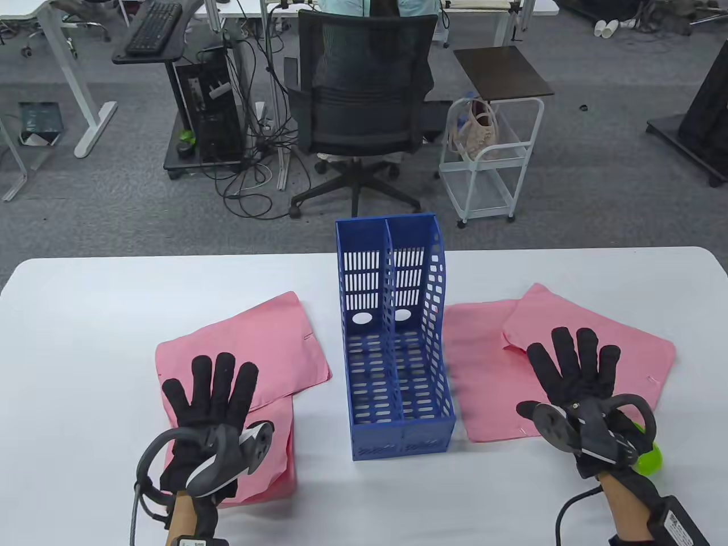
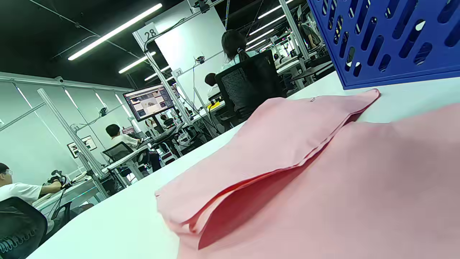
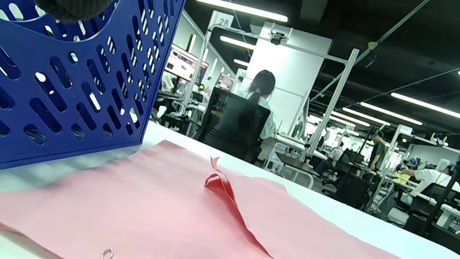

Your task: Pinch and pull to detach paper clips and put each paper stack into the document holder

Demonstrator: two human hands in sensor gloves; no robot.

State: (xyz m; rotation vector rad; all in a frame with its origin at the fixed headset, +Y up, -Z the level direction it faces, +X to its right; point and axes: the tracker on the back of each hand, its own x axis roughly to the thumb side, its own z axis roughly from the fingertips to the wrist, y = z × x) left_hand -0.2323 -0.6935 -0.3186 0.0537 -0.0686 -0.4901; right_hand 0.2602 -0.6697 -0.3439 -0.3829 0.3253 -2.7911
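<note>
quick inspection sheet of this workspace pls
surface: white table, flat.
job's things: blue document holder at centre, both slots without paper; pink paper stacks on the left and right; one paper clip on a right stack.
clutter: green object under the right wrist.
grippers: left hand and right hand flat, fingers spread, over the stacks.
cables: glove leads at both wrists.
surroundings: office chair, desks, white cart.

Blue document holder [image 3: 72, 90] stands at left on the bench [image 3: 323, 205]; pink paper stacks [image 3: 143, 216] overlap beside it; a paper clip [image 3: 106, 254] sits near.
</note>
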